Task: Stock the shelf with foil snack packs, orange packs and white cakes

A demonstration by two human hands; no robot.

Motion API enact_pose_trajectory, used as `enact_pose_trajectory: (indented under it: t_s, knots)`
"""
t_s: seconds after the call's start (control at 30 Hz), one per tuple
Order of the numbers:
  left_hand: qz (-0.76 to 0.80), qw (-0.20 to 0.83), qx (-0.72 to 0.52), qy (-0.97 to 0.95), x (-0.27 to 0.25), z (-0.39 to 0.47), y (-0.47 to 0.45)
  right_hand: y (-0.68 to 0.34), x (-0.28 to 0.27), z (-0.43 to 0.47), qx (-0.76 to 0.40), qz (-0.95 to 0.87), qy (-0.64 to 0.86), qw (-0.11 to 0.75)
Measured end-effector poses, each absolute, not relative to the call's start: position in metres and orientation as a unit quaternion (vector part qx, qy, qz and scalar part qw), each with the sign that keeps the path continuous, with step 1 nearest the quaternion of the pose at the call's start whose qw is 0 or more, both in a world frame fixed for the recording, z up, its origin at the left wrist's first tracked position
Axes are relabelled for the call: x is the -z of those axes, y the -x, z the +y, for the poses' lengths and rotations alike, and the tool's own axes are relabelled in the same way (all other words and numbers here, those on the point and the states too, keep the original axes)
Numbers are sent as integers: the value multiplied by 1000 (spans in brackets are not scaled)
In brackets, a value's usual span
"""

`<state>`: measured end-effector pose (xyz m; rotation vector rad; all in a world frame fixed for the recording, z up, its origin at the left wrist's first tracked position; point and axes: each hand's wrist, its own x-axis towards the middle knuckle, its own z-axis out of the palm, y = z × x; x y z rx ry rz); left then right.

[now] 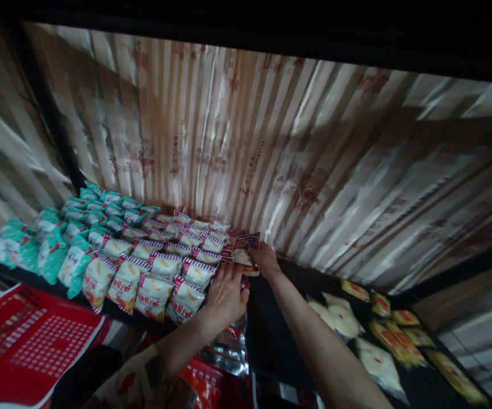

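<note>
A dark red snack packet with a pale picture on it point(245, 245) lies at the right end of the rows of bags. My right hand point(267, 260) grips its right edge, with the thumb and fingers closed on it. Just in front, my left hand point(227, 292) rests with its fingers stretched out over the near side of the dark red packets, and part of what lies under it is hidden. White snack bags with red lettering and striped edges point(152, 295) stand in several rows beside my left hand. Further left are rows of teal bags point(75, 261).
A red plastic basket point(50, 343) is at the lower left. Flat yellow packs point(397, 341) and clear bags of round white food point(342, 318) lie on the dark shelf point(280, 318) to the right. Wrinkled printed sheeting point(212, 136) hangs behind; a dark beam crosses the top.
</note>
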<state>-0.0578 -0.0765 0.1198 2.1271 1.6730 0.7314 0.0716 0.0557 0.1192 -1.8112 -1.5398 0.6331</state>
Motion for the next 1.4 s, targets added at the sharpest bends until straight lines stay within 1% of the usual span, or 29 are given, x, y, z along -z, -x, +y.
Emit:
enact_pose_trajectory:
  t_s: [0.17, 0.33, 0.63, 0.9, 1.1, 1.27, 1.4]
  knots:
    - [584, 175, -267, -746, -114, -74, 56, -61, -125, 70, -193, -632, 709, 248]
    - [587, 182, -288, -735, -117, -69, 53, -51, -133, 76, -157, -659, 711, 186]
    - [568, 198, -329, -729, -120, -58, 56, -43, -141, 81, -99, -670, 727, 112]
    - [577, 187, -309, -733, -112, -55, 56, -38, -139, 76, -71, -675, 733, 54]
    - [582, 186, -295, -734, -110, -54, 55, -43, -137, 73, -45, -695, 716, 52]
    - [577, 190, -301, -735, -112, -55, 55, -45, -127, 72, -23, -728, 679, 94]
    - [575, 188, -304, -737, -113, -57, 55, -46, -115, 75, -57, -763, 631, 129]
